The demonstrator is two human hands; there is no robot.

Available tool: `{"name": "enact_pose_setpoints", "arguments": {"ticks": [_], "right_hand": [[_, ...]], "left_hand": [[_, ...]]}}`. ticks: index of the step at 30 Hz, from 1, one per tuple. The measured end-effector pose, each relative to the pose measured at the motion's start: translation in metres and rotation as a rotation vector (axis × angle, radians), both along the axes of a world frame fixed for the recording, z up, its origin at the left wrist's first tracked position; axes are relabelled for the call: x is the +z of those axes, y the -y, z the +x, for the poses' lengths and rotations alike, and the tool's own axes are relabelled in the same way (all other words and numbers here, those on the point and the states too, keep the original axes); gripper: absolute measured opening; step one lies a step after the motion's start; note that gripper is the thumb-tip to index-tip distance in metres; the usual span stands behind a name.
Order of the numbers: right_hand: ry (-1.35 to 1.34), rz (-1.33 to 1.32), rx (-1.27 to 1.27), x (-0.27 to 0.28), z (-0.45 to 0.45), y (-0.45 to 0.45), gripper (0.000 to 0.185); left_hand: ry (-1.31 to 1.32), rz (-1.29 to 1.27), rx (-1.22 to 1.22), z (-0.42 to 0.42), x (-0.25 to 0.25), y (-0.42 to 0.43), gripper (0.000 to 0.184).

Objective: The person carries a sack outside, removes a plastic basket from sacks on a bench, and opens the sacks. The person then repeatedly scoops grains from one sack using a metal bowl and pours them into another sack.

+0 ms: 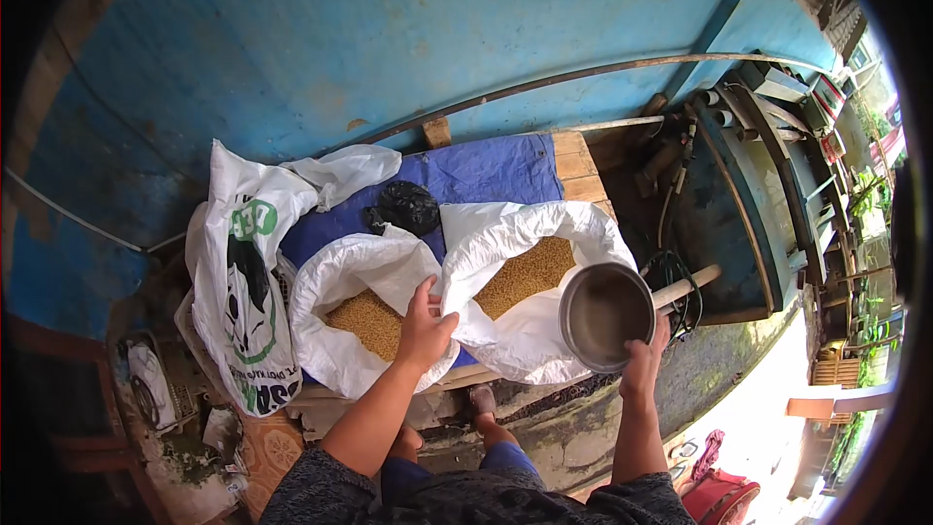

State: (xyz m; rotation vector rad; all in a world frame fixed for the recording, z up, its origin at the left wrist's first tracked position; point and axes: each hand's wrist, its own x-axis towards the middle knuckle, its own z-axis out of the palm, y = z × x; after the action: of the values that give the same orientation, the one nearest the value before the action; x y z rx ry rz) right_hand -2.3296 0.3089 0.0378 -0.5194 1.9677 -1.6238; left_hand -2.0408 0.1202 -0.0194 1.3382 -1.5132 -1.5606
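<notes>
Nearest to the camera is a dark grey patterned shirt (457,506), and below it show blue shorts (511,462) and one foot (483,399). The person's right hand (642,360) grasps a round grey metal pot (607,316), with the thumb on its rim. This pot has a straight, light-coloured handle (692,284), which points away to the right. It is tilted, so that its inner side faces the camera, and in the view it covers the right edge of an open white woven sack (505,230).

The left hand (425,326) is slightly bent and reaches to the place where this sack meets a second open white sack (316,282), on the left. It seems to touch the rim there; whether it pinches the material, I cannot tell. Both sacks contain golden-brown grain (528,277), and their rims are spread wide.

Behind them, a knotted black plastic bag (410,206) lies on a blue plastic sheet (486,173), which covers a part of the wooden boards (580,175). To the left stands a tall white sack printed in green and black (248,292). A worn blue wall (389,39) closes the rear side.
</notes>
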Motion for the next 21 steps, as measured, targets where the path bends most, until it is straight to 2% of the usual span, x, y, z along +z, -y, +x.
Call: {"name": "enact_pose_setpoints", "arguments": {"ticks": [1, 2, 4, 5, 6, 7, 8, 9, 10, 12, 13, 14, 16, 17, 19, 21], "right_hand": [[-0.320, 0.140, 0.014, 0.017, 0.012, 0.011, 0.074], [-0.639, 0.283, 0.030, 0.027, 0.021, 0.022, 0.080], [-0.704, 0.253, 0.203, 0.037, 0.030, 0.049, 0.084], [-0.787, 0.308, 0.291, 0.028, 0.029, 0.061, 0.084], [-0.658, 0.375, 0.354, 0.025, 0.033, 0.076, 0.083], [-0.586, 0.442, 0.445, 0.012, 0.031, 0.089, 0.082], [-0.627, 0.407, 0.514, -0.016, 0.027, 0.099, 0.082], [-0.524, 0.601, 0.547, -0.031, 0.029, 0.113, 0.083], [-0.523, 0.598, 0.547, -0.041, 0.030, 0.127, 0.083], [0.093, 0.765, 0.478, -0.062, 0.033, 0.148, 0.083], [0.096, 0.764, 0.480, -0.076, 0.033, 0.152, 0.083], [0.225, 0.746, 0.319, -0.090, 0.033, 0.157, 0.082], [0.352, 0.721, 0.158, -0.149, 0.022, 0.166, 0.082], [-0.084, 0.622, 0.158, -0.202, 0.008, 0.162, 0.082], [-0.510, 0.510, 0.154, -0.218, 0.004, 0.159, 0.083], [-0.588, 0.584, -0.004, -0.177, 0.008, 0.165, 0.081]], "left_hand": [[0.040, -0.023, -0.005, -0.007, 0.005, 0.003, 0.087], [0.043, -0.019, -0.007, -0.015, 0.009, 0.005, 0.087], [0.303, -0.139, -0.035, -0.031, 0.018, 0.011, 0.091], [0.278, -0.050, -0.008, -0.037, 0.022, 0.014, 0.088], [0.276, -0.055, -0.008, -0.038, 0.012, 0.017, 0.088], [0.218, 0.047, -0.019, -0.038, -0.007, 0.022, 0.082], [0.161, 0.151, -0.030, -0.038, -0.017, 0.024, 0.077], [0.101, 0.086, 0.012, -0.040, -0.009, 0.020, 0.058], [0.104, 0.083, 0.013, -0.039, 0.002, 0.021, 0.058], [-0.060, 0.054, -0.029, -0.037, 0.021, 0.022, 0.049], [-0.077, 0.020, -0.023, -0.038, 0.027, 0.021, 0.044], [-0.073, 0.020, -0.024, -0.038, 0.024, 0.021, 0.044], [-0.147, 0.017, -0.028, -0.038, 0.018, 0.020, 0.044], [-0.142, 0.018, -0.030, -0.038, 0.017, 0.019, 0.044], [-0.176, -0.023, -0.035, -0.039, 0.014, 0.015, 0.044], [-0.164, -0.032, -0.063, -0.037, 0.004, 0.012, 0.046]]}}
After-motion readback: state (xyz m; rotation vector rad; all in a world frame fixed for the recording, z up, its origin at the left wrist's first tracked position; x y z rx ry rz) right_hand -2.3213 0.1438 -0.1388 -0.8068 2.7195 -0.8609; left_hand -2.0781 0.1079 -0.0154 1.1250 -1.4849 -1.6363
